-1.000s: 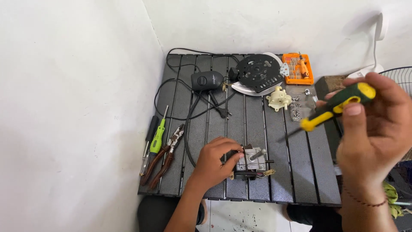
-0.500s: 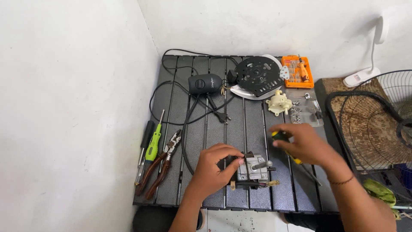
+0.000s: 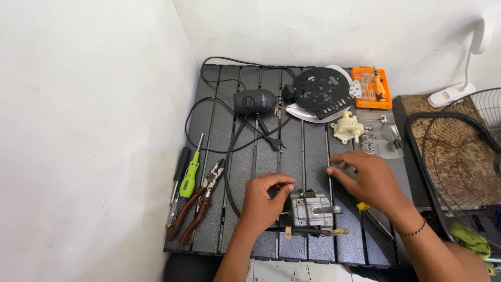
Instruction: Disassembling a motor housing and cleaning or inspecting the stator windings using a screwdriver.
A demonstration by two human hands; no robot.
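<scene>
A: Both hands are seen over the front of the table [image 3: 209, 104]. How is the left hand [image 3: 262, 201] set?

B: It is curled around the left side of the motor [image 3: 312, 210], with fingers and thumb closed on its metal body. The motor is held down on the slats near the front edge, with its short shaft pointed right.

A: And the right hand [image 3: 371, 180]?

B: It is laid palm down just right of the motor, fingers loosely bent. A screwdriver [image 3: 371, 215] is seen under it: a bit of yellow handle shows below the palm, and the dark shaft runs out toward the front right. Whether the handle is actually gripped cannot be told, since the palm hides it.

A: What is found on the left?

B: 2 more screwdrivers are laid side by side, 1 green [image 3: 189, 175] and 1 black [image 3: 179, 172], with red-handled pliers [image 3: 202, 201] just beside them.

A: And farther back?

B: A black casing [image 3: 253, 101] is placed there with its cord [image 3: 229, 136] looped over the slats and the plug [image 3: 277, 143] lying near the middle. A round black plate [image 3: 322, 93] is set on a white disc, an orange bit box [image 3: 371, 86] sits behind, a cream gearbox [image 3: 347, 127] lies near, and a clear tray [image 3: 381, 138] of screws is beside it. A fan grille [image 3: 459, 167] is seen at the right.
</scene>
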